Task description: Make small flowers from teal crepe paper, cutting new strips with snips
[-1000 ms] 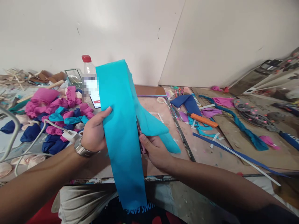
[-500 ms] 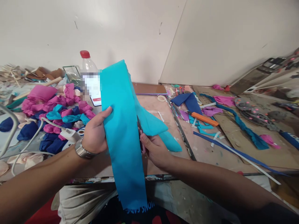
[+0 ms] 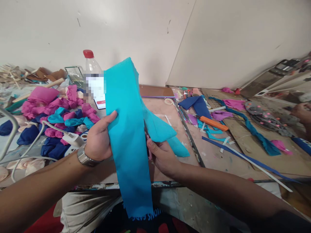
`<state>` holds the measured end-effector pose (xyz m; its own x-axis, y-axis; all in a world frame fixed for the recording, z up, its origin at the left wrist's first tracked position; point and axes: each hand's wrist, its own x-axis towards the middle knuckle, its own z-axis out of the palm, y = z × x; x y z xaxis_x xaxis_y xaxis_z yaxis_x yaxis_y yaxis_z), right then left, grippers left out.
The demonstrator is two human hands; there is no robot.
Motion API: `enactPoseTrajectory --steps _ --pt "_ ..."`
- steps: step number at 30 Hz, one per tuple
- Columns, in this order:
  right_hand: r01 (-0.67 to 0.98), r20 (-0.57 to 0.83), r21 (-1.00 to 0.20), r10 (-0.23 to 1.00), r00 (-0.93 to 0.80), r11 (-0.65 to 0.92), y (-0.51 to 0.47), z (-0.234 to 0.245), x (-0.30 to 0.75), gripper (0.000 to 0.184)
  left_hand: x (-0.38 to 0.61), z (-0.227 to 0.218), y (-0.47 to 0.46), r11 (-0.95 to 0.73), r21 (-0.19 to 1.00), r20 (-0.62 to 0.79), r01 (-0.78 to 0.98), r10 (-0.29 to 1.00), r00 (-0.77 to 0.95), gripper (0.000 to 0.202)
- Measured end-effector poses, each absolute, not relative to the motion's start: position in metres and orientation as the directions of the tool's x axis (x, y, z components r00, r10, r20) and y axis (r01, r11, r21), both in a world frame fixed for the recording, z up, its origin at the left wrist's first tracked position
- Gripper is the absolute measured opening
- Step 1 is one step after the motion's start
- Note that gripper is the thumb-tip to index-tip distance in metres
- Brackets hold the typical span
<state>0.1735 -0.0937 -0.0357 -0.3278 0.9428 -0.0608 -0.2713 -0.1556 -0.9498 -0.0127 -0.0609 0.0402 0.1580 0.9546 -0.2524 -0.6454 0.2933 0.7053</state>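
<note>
A long strip of turquoise cloth [image 3: 127, 129] stands upright in front of me, its lower end hanging past the table edge. My left hand [image 3: 98, 139], with a metal watch on the wrist, grips the strip's left edge, thumb on the front. My right hand [image 3: 161, 157] is closed on pink-handled scissors [image 3: 147, 137], whose dark blades sit in a cut along the strip's right side. To the right of the blades, the split-off part of the cloth [image 3: 162, 131] folds down onto the table.
Pink, blue and turquoise cloth bundles [image 3: 55, 113] lie heaped at the left beside a white charger and cable [image 3: 73, 139]. A red-capped bottle [image 3: 92, 76] stands behind the cloth. An orange knife [image 3: 213, 123], cloth scraps and strips lie at the right. Another person's hand [image 3: 302, 111] shows at the far right.
The scissors have crept a little further up the cloth, and the strip's top has risen slightly. Another person's hand has come into view at the far right edge.
</note>
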Motion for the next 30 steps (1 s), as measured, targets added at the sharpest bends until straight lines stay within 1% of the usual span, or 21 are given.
enactPoseTrajectory --steps 4,9,13,16,19,24,30 --pt "-0.278 -0.068 -0.947 0.944 -0.322 -0.163 -0.095 -0.031 0.172 0.056 -0.012 0.041 -0.061 0.293 0.701 -0.236 -0.65 0.956 0.177 0.068" --pt "-0.253 -0.075 -0.954 0.948 -0.309 -0.158 -0.097 -0.023 0.172 0.057 -0.008 0.043 -0.063 0.271 0.695 -0.273 -0.666 0.956 0.104 0.061" --pt "-0.227 -0.062 -0.964 0.951 -0.304 -0.135 -0.096 -0.02 0.172 0.059 -0.011 0.04 -0.061 0.28 0.704 -0.218 -0.653 0.96 0.177 0.066" --pt "-0.205 -0.07 -0.97 0.958 -0.278 -0.13 -0.096 -0.019 0.171 0.061 -0.015 0.037 -0.059 0.301 0.694 -0.214 -0.653 0.953 0.213 0.066" --pt "-0.211 -0.08 -0.968 0.967 -0.24 -0.132 -0.097 -0.018 0.17 0.059 -0.015 0.036 -0.06 0.292 0.703 -0.221 -0.649 0.956 0.19 0.061" --pt "-0.212 -0.103 -0.965 0.966 -0.238 -0.155 -0.097 -0.02 0.169 0.056 -0.008 0.041 -0.064 0.279 0.704 -0.26 -0.653 0.957 0.128 0.058" --pt "-0.261 -0.113 -0.948 0.961 -0.253 -0.18 -0.099 -0.027 0.17 0.055 -0.009 0.043 -0.065 0.297 0.692 -0.262 -0.658 0.953 0.154 0.06"
